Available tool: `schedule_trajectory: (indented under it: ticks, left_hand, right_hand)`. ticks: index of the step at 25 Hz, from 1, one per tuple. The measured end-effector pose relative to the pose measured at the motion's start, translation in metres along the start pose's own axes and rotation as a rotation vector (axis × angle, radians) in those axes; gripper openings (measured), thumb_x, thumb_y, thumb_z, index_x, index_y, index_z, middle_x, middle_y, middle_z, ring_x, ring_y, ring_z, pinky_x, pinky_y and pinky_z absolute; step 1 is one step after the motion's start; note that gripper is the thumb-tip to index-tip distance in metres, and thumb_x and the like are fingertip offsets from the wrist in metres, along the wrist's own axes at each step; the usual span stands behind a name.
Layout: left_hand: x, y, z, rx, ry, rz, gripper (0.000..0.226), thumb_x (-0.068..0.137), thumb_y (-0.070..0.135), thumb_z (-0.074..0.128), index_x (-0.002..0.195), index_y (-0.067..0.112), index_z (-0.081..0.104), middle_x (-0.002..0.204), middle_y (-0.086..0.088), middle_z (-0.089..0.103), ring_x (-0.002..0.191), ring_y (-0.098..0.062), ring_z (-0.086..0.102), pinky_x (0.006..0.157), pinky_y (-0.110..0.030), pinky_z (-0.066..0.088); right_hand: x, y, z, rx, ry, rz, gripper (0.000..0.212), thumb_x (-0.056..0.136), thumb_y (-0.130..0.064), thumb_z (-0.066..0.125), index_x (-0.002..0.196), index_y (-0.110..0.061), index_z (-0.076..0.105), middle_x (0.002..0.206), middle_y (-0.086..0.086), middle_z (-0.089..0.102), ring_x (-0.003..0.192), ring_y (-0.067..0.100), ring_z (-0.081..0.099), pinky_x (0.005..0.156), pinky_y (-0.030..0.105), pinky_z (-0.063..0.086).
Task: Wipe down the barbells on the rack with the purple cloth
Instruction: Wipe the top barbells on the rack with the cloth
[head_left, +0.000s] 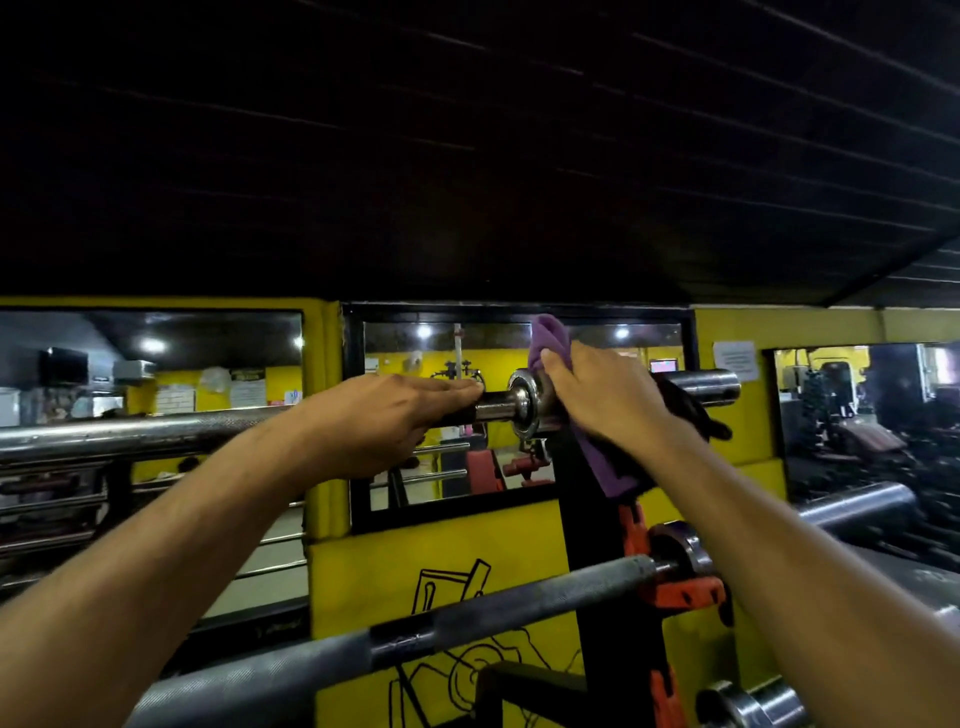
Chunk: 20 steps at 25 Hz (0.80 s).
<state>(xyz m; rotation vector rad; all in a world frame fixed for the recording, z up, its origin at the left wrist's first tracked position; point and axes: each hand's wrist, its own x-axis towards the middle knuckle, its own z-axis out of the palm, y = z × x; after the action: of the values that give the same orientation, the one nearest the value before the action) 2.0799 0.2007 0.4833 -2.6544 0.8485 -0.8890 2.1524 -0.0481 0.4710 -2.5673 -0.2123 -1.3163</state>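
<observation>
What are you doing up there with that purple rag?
A person is cleaning gym bars. Their right hand presses a crumpled purple cloth against the top shiny steel barbell, beside its collar. Their left hand grips that bar's shaft to steady it. The grey barbell below waits on the black rack.

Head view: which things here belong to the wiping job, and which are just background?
Job:
purple cloth, gripped by right hand
top barbell, held by left hand
lower barbell
rack upright

Background:
mirrors
yellow wall
paper notice
</observation>
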Motion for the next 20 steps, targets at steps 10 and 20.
schedule_trajectory:
  ticks: [10,20]
  left_hand:
    - [0.002,-0.005,0.008,0.002,0.068,0.021,0.062,0.106,0.015,0.033,0.155,0.044,0.008,0.159,0.027,0.012,0.141,-0.006,0.034,0.11,-0.028,0.033]
    - [0.002,-0.004,0.012,-0.007,0.185,0.029,0.049,0.107,0.03,0.033,0.154,0.041,0.021,0.157,0.022,0.029,0.137,-0.006,0.042,0.106,-0.025,0.038]
  right_hand:
    - [-0.011,-0.018,0.005,0.235,0.036,0.123,0.048,0.106,-0.05,0.027,0.112,-0.013,0.058,0.102,0.002,0.055,0.114,0.028,0.051,0.106,0.05,0.037]
    - [0.002,-0.025,-0.002,0.106,-0.048,0.141,0.038,0.109,-0.036,0.029,0.119,-0.011,0.056,0.112,0.007,0.062,0.113,0.028,0.057,0.106,0.044,0.038]
